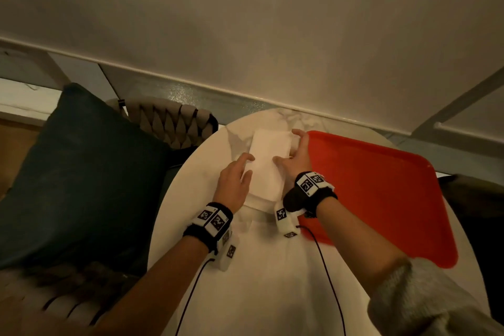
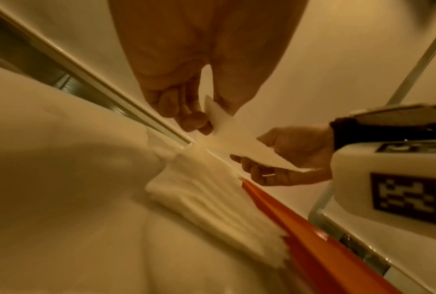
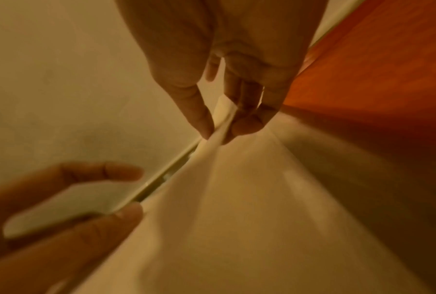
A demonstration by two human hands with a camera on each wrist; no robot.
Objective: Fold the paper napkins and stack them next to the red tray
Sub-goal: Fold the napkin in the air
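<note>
A white folded napkin (image 1: 268, 155) hangs just above a stack of white napkins (image 1: 261, 195) on the round white table (image 1: 261, 267), left of the red tray (image 1: 379, 191). My left hand (image 1: 238, 172) pinches the napkin's left edge between thumb and fingers; the left wrist view shows the napkin (image 2: 237, 139) held there. My right hand (image 1: 296, 154) pinches the right edge, thumb against fingers, as the napkin (image 3: 222, 127) in the right wrist view shows. The stack (image 2: 212, 195) lies against the tray's rim (image 2: 312, 228).
A dark blue cushion (image 1: 81, 177) and a woven chair back (image 1: 169, 123) sit left of the table. A wall and skirting board (image 1: 245, 90) run close behind. Cables trail from both wrist bands across the table's near part.
</note>
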